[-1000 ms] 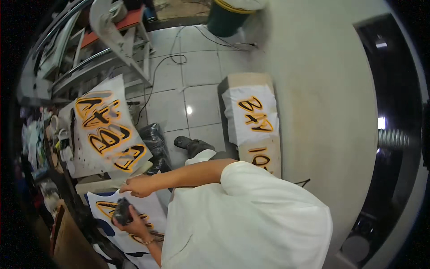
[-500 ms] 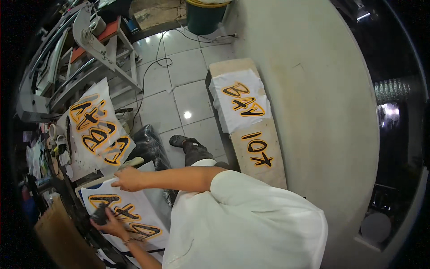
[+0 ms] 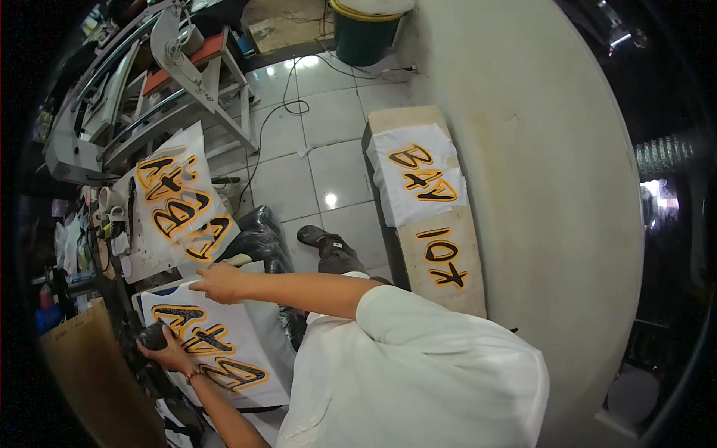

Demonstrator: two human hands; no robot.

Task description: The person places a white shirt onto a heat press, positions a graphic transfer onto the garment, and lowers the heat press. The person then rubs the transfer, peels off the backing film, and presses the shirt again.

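Observation:
A white cloth (image 3: 258, 328) with black, orange-outlined lettering lies spread over a flat board at the lower left. My left hand (image 3: 174, 354) is closed around a dark rounded pad (image 3: 153, 337), whose exact kind I cannot make out. It is at the cloth's left edge, beside the lettering. At the cloth's upper edge, my right hand (image 3: 221, 284) has its fingers drawn together on the fabric. Just beyond that hand, a translucent sheet (image 3: 196, 254) with similar lettering rests on a work surface.
A long padded bench (image 3: 407, 118) along the wall carries a lettered white cloth (image 3: 407, 209). Black plastic-wrapped bundles (image 3: 261, 235) stand beside the work surface. A white metal frame (image 3: 179, 75), a green bucket (image 3: 364, 37) and a loose cable (image 3: 287, 103) lie farther off. Brown cardboard (image 3: 93, 373) is at lower left.
My left hand has moved the dark pad off the lettering toward the cloth's left edge. My right hand stays at the upper edge. The whole view has shifted slightly.

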